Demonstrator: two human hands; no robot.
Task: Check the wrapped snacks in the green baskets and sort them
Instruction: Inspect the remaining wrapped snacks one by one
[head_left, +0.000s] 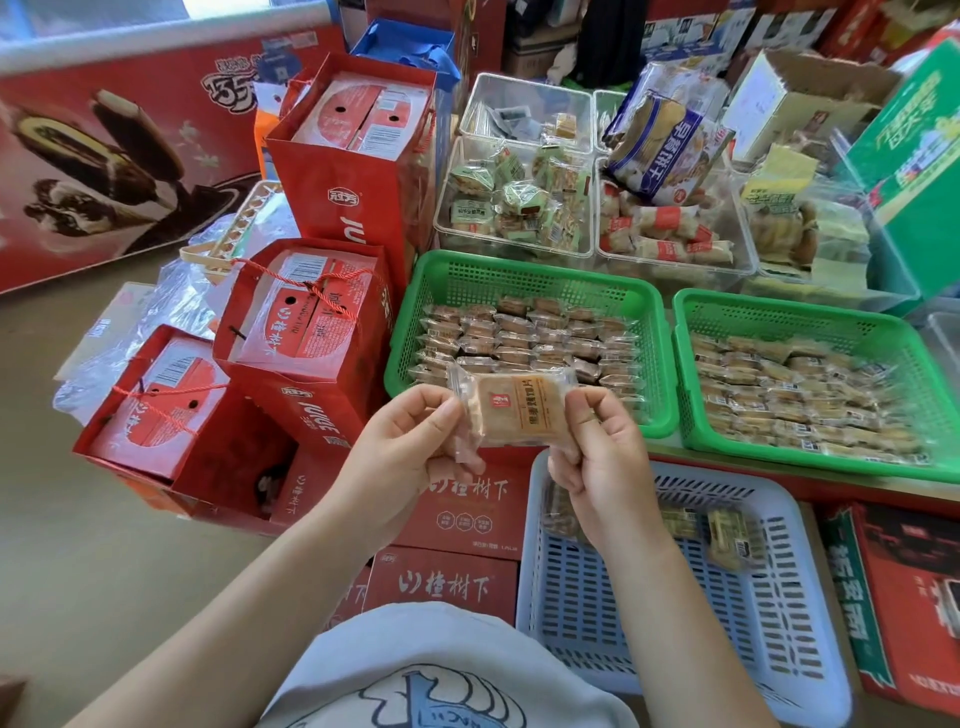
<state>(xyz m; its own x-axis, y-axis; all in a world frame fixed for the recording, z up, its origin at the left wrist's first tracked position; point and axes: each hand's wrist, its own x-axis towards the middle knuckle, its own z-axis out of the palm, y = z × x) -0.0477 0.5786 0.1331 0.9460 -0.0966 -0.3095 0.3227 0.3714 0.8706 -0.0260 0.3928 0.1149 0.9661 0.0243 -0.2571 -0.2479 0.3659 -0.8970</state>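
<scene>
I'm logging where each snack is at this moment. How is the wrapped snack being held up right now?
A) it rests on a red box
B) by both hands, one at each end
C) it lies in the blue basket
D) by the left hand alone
B: the left hand and right hand each pinch an end of the wrapped snack, held up in front of the left green basket.

The wrapped snack (514, 410) sits in clear, glossy plastic film with crinkled edges. Both green baskets (524, 270) (810, 312) and the pale blue basket (691, 597) are perforated moulded plastic; the red boxes (447, 582) look like smooth printed cardboard.
</scene>
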